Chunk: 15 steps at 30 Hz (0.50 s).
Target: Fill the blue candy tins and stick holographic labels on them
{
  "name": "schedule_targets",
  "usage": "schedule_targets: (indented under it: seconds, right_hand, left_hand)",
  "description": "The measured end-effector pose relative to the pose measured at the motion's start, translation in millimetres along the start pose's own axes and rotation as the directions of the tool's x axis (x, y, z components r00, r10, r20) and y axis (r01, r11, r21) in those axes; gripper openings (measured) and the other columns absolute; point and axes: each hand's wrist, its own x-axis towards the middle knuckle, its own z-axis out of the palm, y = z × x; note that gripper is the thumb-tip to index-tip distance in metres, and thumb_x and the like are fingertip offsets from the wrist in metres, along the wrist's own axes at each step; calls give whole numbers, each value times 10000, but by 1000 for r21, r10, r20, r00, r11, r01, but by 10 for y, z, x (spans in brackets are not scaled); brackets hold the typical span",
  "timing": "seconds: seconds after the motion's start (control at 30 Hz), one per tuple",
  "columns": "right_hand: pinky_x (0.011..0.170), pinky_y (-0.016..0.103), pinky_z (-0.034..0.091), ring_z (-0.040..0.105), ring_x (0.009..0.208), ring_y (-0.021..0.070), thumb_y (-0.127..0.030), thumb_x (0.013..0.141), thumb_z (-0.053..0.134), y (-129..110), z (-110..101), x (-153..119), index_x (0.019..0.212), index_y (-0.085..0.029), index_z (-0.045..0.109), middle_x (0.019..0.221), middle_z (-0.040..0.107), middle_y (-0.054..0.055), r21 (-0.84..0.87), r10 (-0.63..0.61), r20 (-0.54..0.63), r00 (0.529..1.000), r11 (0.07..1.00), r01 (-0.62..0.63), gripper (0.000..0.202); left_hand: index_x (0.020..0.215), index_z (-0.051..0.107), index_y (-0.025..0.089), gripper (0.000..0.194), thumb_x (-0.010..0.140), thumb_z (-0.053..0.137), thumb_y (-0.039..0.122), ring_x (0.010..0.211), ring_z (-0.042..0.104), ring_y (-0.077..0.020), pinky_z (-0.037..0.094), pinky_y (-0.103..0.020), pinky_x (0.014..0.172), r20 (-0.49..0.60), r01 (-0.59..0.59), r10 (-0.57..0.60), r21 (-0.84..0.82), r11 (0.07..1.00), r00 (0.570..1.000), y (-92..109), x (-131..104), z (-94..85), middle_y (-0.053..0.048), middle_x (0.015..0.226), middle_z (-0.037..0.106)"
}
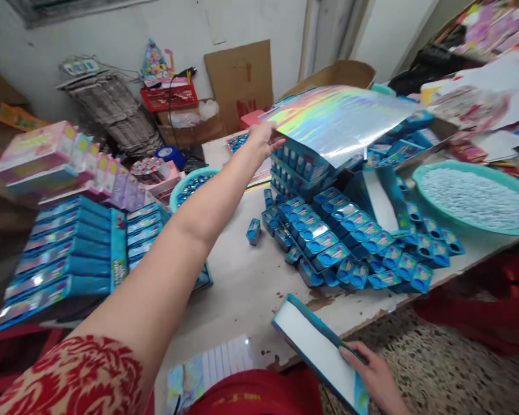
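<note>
My left hand [266,138] reaches far forward to the near left corner of a shiny holographic sheet [341,118]. Its fingers touch the sheet's edge, but whether they pinch it is unclear. The sheet lies over a stack of blue boxes [303,167]. Low on the right, my right hand [372,369] grips the end of an open blue tray box [313,349] with a white inside, thumb over its rim. Piled in the middle of the table are many small blue packs [320,236]; one small pack [254,230] stands apart at their left.
Stacked blue boxes [69,253] and pink boxes [38,150] stand at the left. A turquoise basin [476,227] with pale pieces is at the right, another basin [176,196] behind my left forearm. A printed sheet [207,369] lies at the near edge.
</note>
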Motion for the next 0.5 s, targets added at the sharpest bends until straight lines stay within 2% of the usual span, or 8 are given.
schedule_targets:
  seconds: [0.1, 0.2, 0.27, 0.33, 0.37, 0.4, 0.43, 0.5]
  right_hand:
    - [651, 333, 479, 597, 677, 247, -592, 560, 584, 2, 619, 137, 619, -206, 673, 672, 666, 62, -34, -111, -58, 992, 993, 109, 401]
    - [759, 384, 458, 595, 786, 277, -559, 650, 494, -11, 1077, 242, 686, -199, 648, 760, 662, 97, -119, -227, -142, 963, 970, 211, 394]
    - [784, 409, 442, 584, 816, 291, -529, 688, 440, -1, 1272, 294, 723, -195, 631, 787, 652, 117, -191, -265, -172, 949, 954, 232, 386]
    - [792, 424, 429, 572, 832, 301, -500, 706, 414, 35, 1375, 335, 757, -194, 622, 814, 651, 130, -264, -287, -180, 941, 935, 235, 373]
    - [794, 427, 424, 566, 839, 304, -488, 713, 408, 60, 1395, 352, 774, -193, 620, 824, 651, 132, -294, -299, -173, 938, 925, 241, 368]
    - [796, 427, 421, 561, 846, 304, -481, 720, 404, 86, 1397, 365, 788, -191, 618, 830, 650, 133, -316, -313, -157, 937, 915, 252, 367]
    - [799, 424, 419, 558, 850, 301, -481, 727, 402, 110, 1385, 376, 796, -189, 616, 831, 649, 131, -329, -326, -131, 936, 905, 270, 368]
    - [808, 415, 417, 556, 854, 292, -495, 737, 405, 141, 1334, 391, 797, -184, 612, 829, 649, 125, -336, -352, -52, 934, 887, 316, 379]
  left_hand:
    - [1095, 475, 125, 332, 807, 583, 250, 896, 624, -220, 485, -298, 714, 47, 17, -19, 43, 999, 999, 61, -187, -115, -122, 1044, 590]
    - [1146, 453, 177, 407, 828, 550, 411, 913, 622, -202, 478, -288, 719, 49, -69, 68, 32, 997, 996, -132, -727, -332, -116, 1147, 548]
    - [1142, 471, 231, 410, 803, 570, 440, 844, 621, -159, 468, -268, 690, 55, -152, 149, 56, 987, 987, -526, -1307, -598, -83, 1100, 586]
    - [1067, 542, 231, 366, 766, 603, 431, 724, 603, -133, 455, -259, 640, 131, -136, 113, 176, 975, 985, -1103, -1983, -982, -59, 952, 639]
    - [989, 588, 212, 334, 734, 628, 424, 651, 588, -133, 446, -262, 601, 220, -48, -16, 285, 957, 975, -1414, -2324, -1211, -49, 852, 651]
    - [910, 622, 191, 296, 719, 628, 418, 596, 572, -132, 439, -267, 579, 257, 49, -161, 396, 917, 953, -1709, -2648, -1456, -44, 770, 651]
    - [855, 639, 175, 268, 729, 600, 409, 579, 564, -134, 443, -273, 582, 235, 141, -285, 488, 861, 929, -1967, -2943, -1708, -46, 737, 649]
    - [830, 643, 161, 253, 746, 530, 372, 578, 558, -132, 439, -269, 589, 99, 252, -386, 606, 755, 917, -2326, -3406, -2195, -39, 732, 645]
